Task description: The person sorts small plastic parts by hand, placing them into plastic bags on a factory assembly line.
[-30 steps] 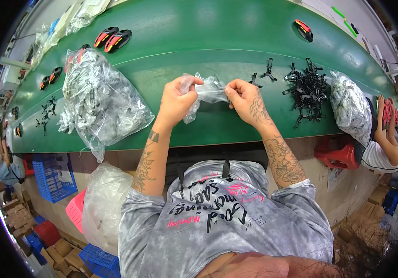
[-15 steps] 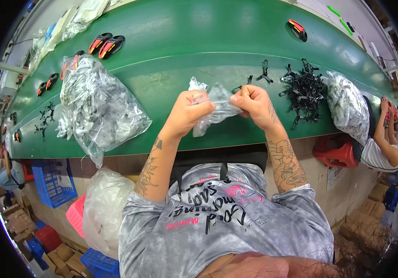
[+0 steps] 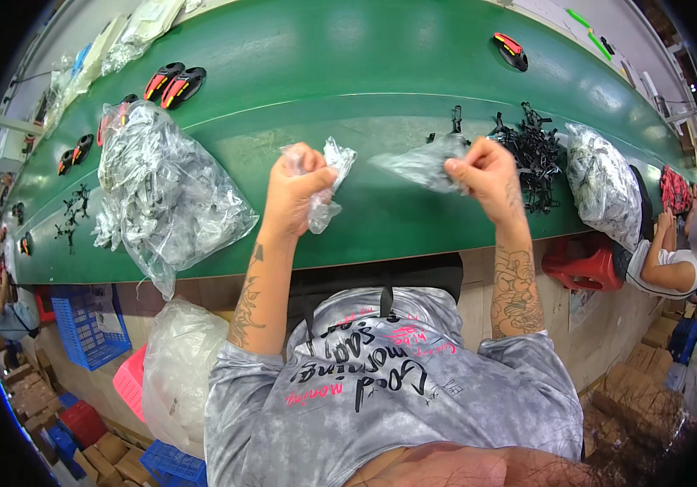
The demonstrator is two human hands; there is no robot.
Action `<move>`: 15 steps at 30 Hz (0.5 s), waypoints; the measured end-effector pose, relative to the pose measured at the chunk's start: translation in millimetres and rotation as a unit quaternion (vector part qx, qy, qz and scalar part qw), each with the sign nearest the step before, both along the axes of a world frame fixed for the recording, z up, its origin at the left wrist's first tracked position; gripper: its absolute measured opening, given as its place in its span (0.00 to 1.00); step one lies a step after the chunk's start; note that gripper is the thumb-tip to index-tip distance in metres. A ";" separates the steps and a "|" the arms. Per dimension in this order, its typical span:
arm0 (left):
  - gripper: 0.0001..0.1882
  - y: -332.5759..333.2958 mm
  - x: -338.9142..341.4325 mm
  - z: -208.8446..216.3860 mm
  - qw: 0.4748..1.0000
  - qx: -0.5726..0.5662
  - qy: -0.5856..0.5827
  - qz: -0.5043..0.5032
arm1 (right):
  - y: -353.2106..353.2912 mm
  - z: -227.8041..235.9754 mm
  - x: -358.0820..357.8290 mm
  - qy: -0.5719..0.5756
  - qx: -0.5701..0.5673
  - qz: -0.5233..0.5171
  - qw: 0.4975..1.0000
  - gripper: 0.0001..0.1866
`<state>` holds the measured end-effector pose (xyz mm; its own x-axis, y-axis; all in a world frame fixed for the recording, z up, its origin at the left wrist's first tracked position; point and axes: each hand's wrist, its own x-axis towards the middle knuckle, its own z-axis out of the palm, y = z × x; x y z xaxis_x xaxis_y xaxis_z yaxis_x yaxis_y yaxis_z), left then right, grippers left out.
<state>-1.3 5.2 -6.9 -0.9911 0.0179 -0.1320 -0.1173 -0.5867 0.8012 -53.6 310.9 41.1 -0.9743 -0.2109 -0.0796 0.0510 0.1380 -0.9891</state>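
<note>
Above the green tabletop [image 3: 364, 73], the left hand [image 3: 298, 188] clenched a crumpled clear bag [image 3: 328, 183] while the right hand [image 3: 486, 174] pinched another small bag [image 3: 421, 162]; a firm, steady pinch probably suited such slippery film best.

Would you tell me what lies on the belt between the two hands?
In the head view, only bare green belt shows between the left hand, clutching a crumpled clear bag, and the right hand, holding another bag piece.

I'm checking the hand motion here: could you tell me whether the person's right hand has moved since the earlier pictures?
Yes. The right hand has swung rightward, away from the left hand, toward the pile of black parts.
</note>
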 end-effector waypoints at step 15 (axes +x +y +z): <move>0.14 6.1 17.5 -19.4 0.998 -0.044 -0.022 -0.042 | 34.3 32.7 -54.2 0.176 0.188 -0.150 0.954 0.10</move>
<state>16.2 11.3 -26.4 -0.9797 0.0872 -0.1803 -0.1996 -0.5006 0.8424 -107.8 345.2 73.8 -0.9666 0.0612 0.2490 -0.1824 0.5181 -0.8357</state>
